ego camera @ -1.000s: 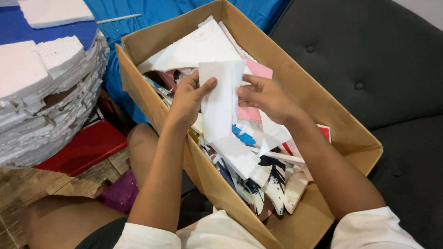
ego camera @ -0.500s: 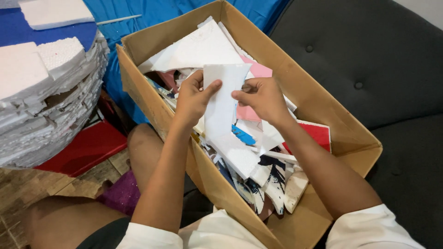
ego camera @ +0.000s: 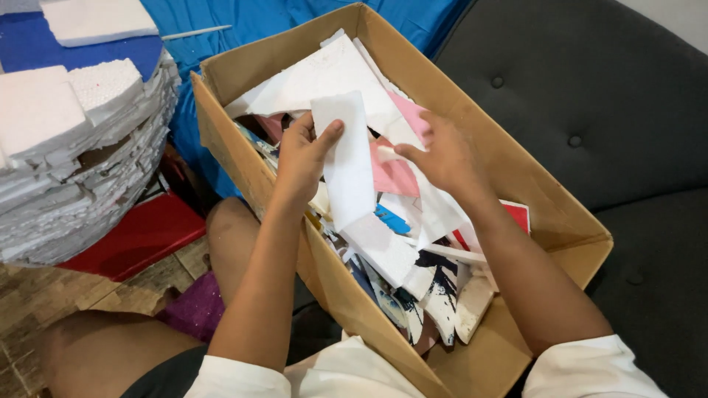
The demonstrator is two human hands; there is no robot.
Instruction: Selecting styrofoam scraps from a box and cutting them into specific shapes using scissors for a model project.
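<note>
A white strip (ego camera: 348, 158) of stiff sheet stood nearly upright over the middle of the cardboard box (ego camera: 516, 177), pinched along its left edge by the left hand (ego camera: 302, 158), thumb on the near face and fingers behind, so that grip was closed on the strip. The right hand (ego camera: 442, 156) hovered just to the right of the strip, over the box, its fingers loosely curled and its thumb and forefinger close together near a pink piece (ego camera: 391, 173); whether they actually nipped anything could not be told. Under both hands the box was filled with offcuts: a large white sheet (ego camera: 324, 77) towards its far end, a small blue scrap (ego camera: 391, 221) just below the strip, white pieces splashed with dark paint (ego camera: 442, 295) at the near end, and a red card (ego camera: 518, 215) against the right wall. The box rested against the person's bare knee, with a dark grey sofa (ego camera: 590, 96) on its right. Left of the box rose a stack of white foam boards (ego camera: 74, 162), with a red sheet (ego camera: 136, 236) on the floor below it and blue cloth (ego camera: 243, 22) beyond.
</note>
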